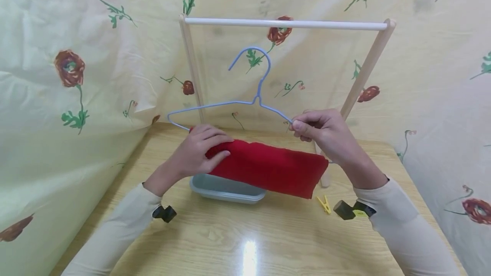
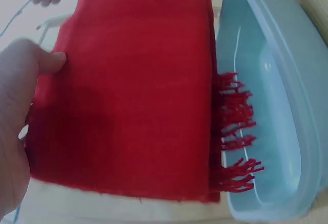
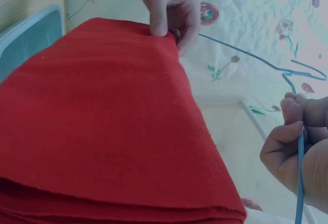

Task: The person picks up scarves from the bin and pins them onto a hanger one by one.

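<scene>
A folded red scarf [image 1: 268,165] hangs over the lower part of a blue wire hanger [image 1: 218,104], whose hook points up. Its fringe shows along one side in the left wrist view. My left hand [image 1: 201,150] holds the scarf by its upper left edge, thumb in front and fingers behind in the right wrist view. With the right hand [image 1: 322,133] I pinch the hanger's right shoulder wire, just above the scarf. The hanger's bottom bar is mostly covered by the cloth.
Below and behind the scarf, a pale blue plastic basin [image 1: 226,197] stands on the wooden table [image 1: 207,242]. A yellow clothespin [image 1: 324,204] lies to the right. At the back rises a wooden rack with a white rod [image 1: 285,23]. Flowered cloth [image 1: 115,54] surrounds the table.
</scene>
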Demonstrator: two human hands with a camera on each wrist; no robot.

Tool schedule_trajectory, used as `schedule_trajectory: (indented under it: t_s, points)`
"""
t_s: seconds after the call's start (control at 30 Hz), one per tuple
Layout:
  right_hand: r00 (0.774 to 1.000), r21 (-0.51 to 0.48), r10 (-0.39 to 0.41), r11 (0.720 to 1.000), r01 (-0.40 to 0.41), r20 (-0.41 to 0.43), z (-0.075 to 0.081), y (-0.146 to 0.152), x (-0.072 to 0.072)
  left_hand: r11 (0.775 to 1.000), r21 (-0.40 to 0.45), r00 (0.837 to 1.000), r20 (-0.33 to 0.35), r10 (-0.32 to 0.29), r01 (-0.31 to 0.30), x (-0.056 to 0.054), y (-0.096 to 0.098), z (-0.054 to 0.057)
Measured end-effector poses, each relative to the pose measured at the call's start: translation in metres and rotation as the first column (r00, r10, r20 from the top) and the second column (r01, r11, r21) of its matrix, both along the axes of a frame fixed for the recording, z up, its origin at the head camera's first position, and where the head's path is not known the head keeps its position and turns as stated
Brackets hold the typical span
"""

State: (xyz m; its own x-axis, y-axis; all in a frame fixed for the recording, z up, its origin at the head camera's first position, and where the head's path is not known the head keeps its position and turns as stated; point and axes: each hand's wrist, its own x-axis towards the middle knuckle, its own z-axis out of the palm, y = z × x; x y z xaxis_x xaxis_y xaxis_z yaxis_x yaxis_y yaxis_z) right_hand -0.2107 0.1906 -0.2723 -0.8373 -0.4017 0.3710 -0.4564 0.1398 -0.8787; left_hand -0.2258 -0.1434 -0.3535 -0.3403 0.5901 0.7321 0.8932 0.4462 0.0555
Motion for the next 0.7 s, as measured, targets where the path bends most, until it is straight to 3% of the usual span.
schedule_trajectory:
  t_s: [0.2, 0.43, 0.7]
  points:
    - [1.000, -0.011, 0.003, 1.000, -0.002, 0.024, -0.002, -0.002, -0.002, 0.997, -0.072, 0.998, 0.056, 0.037, -0.033, 0.006, 0.029, 0.003]
    - [1.000, 0.021, -0.003, 1.000, 0.003, 0.012, -0.003, -0.004, -0.002, 0.976, -0.202, 0.979, 0.170, 0.111, -0.075, 0.007, 0.064, 0.006]
    - [1.000, 0.025, 0.003, 1.000, -0.003, -0.003, -0.004, -0.004, -0.003, 0.972, -0.226, 0.987, 0.134, 0.091, -0.059, 0.003, 0.082, 0.003]
